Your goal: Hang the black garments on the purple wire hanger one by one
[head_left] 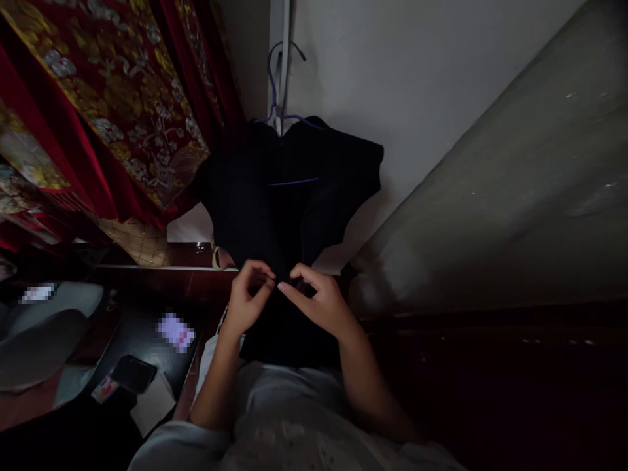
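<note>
Your left hand [252,296] and right hand [316,296]: part-curled, thumbs close to forefingers, too dark to tell whether they pinch anything | black garment [235,203]: at your fingertips, reaching ahead of both hands | purple hanger [294,182]: inside it, farther ahead | red patterned fabric [137,98]: beyond your left hand

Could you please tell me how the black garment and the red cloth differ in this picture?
The black garment looks plain, while the red cloth bears gold and silvery patterns. The black garment is on a hanger; none shows at the red cloth. The left hand and right hand are at the black garment's front, while neither is at the red cloth. Both are fabric and hang down.
</note>
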### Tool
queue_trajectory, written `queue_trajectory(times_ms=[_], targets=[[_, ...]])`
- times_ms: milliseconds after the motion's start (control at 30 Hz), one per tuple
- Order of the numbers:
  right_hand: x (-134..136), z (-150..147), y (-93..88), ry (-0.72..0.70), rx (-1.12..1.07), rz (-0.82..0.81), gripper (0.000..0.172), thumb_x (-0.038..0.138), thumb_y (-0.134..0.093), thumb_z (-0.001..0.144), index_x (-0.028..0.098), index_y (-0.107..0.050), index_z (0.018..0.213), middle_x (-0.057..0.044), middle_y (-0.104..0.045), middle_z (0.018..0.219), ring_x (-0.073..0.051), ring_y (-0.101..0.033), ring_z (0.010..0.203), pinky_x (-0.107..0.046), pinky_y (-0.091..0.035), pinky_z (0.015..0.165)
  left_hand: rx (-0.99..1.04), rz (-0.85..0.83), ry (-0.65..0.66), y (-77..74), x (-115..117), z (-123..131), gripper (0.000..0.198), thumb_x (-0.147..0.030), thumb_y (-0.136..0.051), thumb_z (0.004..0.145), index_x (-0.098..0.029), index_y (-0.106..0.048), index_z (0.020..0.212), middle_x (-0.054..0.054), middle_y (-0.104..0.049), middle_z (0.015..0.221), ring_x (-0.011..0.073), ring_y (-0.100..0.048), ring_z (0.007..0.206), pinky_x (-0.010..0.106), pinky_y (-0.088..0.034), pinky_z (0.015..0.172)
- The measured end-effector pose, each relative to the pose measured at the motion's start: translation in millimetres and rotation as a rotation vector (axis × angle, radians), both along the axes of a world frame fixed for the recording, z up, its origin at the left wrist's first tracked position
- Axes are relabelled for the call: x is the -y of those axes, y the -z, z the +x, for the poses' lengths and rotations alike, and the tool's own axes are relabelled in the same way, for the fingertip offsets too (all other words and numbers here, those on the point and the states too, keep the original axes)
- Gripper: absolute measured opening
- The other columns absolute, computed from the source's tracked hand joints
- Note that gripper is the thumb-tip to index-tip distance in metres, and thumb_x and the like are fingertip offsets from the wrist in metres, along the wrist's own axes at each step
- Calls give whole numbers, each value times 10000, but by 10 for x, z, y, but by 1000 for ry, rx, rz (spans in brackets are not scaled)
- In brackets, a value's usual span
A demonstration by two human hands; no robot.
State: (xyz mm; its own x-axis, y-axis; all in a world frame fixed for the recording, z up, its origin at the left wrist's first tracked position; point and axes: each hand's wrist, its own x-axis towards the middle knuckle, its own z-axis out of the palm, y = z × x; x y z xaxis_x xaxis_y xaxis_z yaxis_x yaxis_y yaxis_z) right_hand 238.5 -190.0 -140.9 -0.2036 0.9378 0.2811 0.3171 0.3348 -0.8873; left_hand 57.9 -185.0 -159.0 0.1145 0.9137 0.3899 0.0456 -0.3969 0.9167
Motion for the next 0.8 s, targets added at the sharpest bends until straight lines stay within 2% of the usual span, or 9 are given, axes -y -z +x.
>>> queue_trajectory(times_ms=[100,200,333,400,467,600,800], targets=[[-26,9,6,-48,-9,-27,213,468,-642,969,256,-638,996,-7,-657,778,-188,-647,701,-303,-491,638,-190,81,14,99,31,89,163,-206,-676,936,-208,-632,1093,63,-686,1023,200,-676,942,309,-542,863],[-53,1,24,-71,-75,-41,215,457,-606,997,256,-638,1065,-6,-664,771,-191,-676,725,-317,-528,699,-201,150,-112,101,29,167,44,-202,-623,974,-199,-662,995,37,-692,909,181,-666,848,285,-526,793],[-101,-74,101,117,-204,32,235,438,-650,965,270,-638,1129,-17,-664,797,-205,-677,750,-352,-558,735,-189,157,-153,74,14,189,73,-235,-657,980,-201,-717,957,38,-711,872,180,-674,802,286,-542,750],[-126,-114,147,218,-267,64,245,429,-683,939,275,-621,1119,-12,-648,787,-204,-661,734,-352,-557,714,-187,138,-146,100,15,191,83,-254,-681,968,-203,-739,999,44,-721,878,182,-684,784,284,-557,724],[-149,-136,189,257,-306,69,223,419,-698,928,267,-606,1062,-11,-645,790,-196,-656,736,-340,-552,707,-168,107,-160,147,17,200,144,-268,-702,956,-205,-744,1079,48,-734,903,184,-702,795,280,-571,723],[-197,-122,253,184,-280,39,203,400,-686,949,246,-640,1072,-15,-668,829,-172,-658,757,-303,-524,693,-135,60,-173,218,4,228,230,-308,-687,980,-197,-715,1179,49,-751,943,176,-716,817,265,-566,744],[-235,-113,272,109,-256,57,203,408,-601,999,208,-625,968,4,-636,749,-132,-626,651,-261,-490,622,-154,95,-176,172,-7,231,172,-317,-624,1029,-162,-686,987,25,-710,862,138,-668,763,212,-497,710]])
